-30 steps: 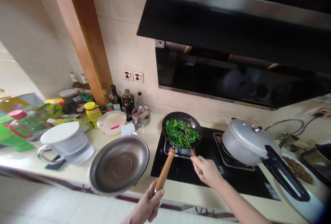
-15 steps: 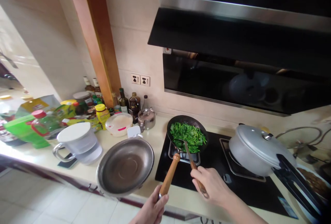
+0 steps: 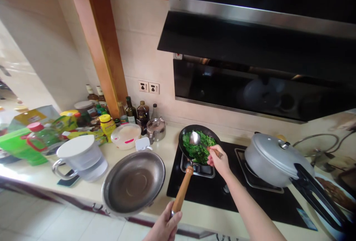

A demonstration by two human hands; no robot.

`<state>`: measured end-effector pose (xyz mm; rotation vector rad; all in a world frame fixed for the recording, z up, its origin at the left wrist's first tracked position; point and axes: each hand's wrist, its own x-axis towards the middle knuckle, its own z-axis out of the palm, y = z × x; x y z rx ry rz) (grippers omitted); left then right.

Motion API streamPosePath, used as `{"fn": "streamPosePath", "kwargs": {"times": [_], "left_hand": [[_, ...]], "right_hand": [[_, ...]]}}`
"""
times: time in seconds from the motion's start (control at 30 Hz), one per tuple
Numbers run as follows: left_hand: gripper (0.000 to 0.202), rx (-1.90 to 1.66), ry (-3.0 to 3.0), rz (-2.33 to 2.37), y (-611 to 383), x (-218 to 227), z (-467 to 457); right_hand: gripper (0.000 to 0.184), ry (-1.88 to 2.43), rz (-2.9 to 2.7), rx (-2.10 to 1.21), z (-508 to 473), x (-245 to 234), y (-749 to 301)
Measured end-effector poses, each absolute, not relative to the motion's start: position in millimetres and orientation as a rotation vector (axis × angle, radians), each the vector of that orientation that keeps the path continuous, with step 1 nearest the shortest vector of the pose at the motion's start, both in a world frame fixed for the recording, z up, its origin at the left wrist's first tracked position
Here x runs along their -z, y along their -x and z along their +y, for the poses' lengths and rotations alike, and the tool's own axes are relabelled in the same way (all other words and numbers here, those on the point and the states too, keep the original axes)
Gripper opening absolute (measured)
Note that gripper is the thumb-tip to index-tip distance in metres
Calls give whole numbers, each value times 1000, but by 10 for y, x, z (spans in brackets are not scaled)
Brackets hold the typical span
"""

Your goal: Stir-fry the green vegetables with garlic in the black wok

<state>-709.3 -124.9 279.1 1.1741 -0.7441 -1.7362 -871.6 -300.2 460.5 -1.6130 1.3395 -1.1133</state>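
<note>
My left hand (image 3: 166, 221) is wrapped round the end of the wooden handle of a dark wok (image 3: 182, 134), which sits on the left burner. Chopped leafy greens (image 3: 207, 141) fill the wok. In my right hand (image 3: 219, 159) is the wooden handle of a metal ladle (image 3: 195, 138). The ladle's shiny bowl is over the greens, tilted, and its handle runs down to the right into my closed fingers. Part of the greens is hidden behind the ladle and my right hand.
A second, empty metal pan (image 3: 135, 183) stands on the counter at left, near a water pitcher (image 3: 80, 155). A pressure cooker (image 3: 274, 159) covers the right burner, its black handle reaching toward the front. The range hood (image 3: 236, 33) hangs above. Bottles and packets crowd the far left.
My right hand has moved up and forward toward the wok. The ladle's bowl has turned and now shows its shiny face above the greens. My left hand stays on the wok handle.
</note>
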Motion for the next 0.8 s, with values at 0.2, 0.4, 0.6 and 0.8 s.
{"fn": "streamPosePath", "kwargs": {"times": [0.2,0.4,0.6,0.8], "left_hand": [[127,1716,-1222,-794,7110,-2700,-1278],[121,1743,-1169,-788,7056,-2744,-1254],[121,1755,-1165,-743,7056,-2795,-1239],[118,1741,-1182,-752,7089,-2741,-1242]], "right_hand": [[44,1705,1466,1090,-2617,-4732,9335],[47,1572,1438,1179,-2570,-4366,9201],[32,1975,1409,1044,-2681,-4111,9224],[33,2052,1440,1109,-2740,-4363,9316]]}}
